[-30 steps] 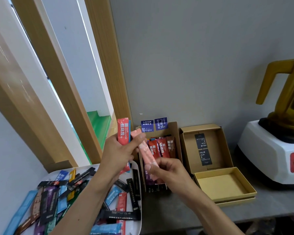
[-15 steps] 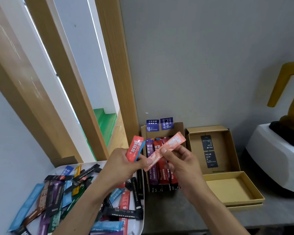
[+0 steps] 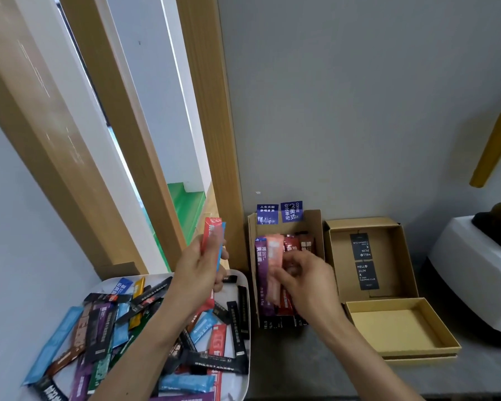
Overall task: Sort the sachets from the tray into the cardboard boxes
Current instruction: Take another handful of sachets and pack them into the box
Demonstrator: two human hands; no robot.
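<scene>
A white tray [image 3: 243, 285] at the lower left holds several sachets in blue, black, purple, red and green. Above it my left hand [image 3: 197, 270] grips a red sachet [image 3: 210, 235] with a blue one behind it, both upright. My right hand [image 3: 304, 280] pinches a pink sachet [image 3: 274, 256] and holds it lengthwise over the left cardboard box [image 3: 315, 227], which contains purple and red sachets. To its right stand an open cardboard box [image 3: 388, 227] with black labels inside and a shallow cardboard lid [image 3: 399, 325], neither with any sachets in it.
A grey wall rises straight behind the boxes. A white appliance base [image 3: 475, 282] with an amber jug stands at the far right. A wooden frame [image 3: 209, 125] borders the counter on the left. The grey counter edge runs along the bottom.
My right hand has carried the pink sachet from beside my left hand down over the left box and turned it lengthwise. My left hand has raised its red and blue sachets slightly.
</scene>
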